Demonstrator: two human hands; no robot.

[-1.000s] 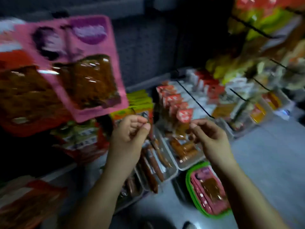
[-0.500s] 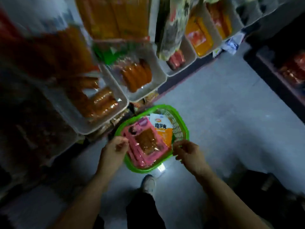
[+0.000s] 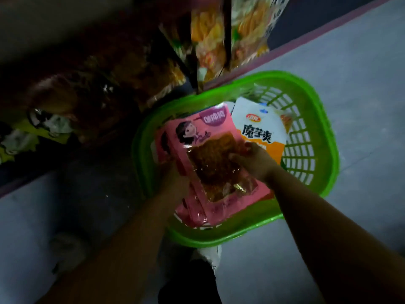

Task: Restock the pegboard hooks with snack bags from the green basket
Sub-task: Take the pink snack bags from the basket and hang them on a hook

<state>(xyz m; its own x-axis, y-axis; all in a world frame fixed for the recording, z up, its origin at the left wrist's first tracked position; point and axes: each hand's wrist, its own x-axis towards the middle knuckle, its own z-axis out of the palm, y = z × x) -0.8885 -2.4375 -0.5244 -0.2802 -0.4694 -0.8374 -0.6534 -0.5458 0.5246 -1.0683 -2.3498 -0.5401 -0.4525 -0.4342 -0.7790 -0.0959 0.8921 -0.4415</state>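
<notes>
Pink snack bag [image 3: 210,154] lies atop the stack in the green basket [image 3: 315,119], long axis near-to-far. Right hand [image 3: 254,163] and left hand [image 3: 175,178] grip its opposite long edges.

Left hand [image 3: 175,183] fingers hidden behind pink snack bags [image 3: 208,163], shelf goods [image 3: 92,95] dark and blurred

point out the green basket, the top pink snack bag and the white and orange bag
green basket [image 3: 324,137], head view, bare right rim
top pink snack bag [image 3: 215,126], head view, upper pink panel
white and orange bag [image 3: 256,121], head view, white upper face
</notes>
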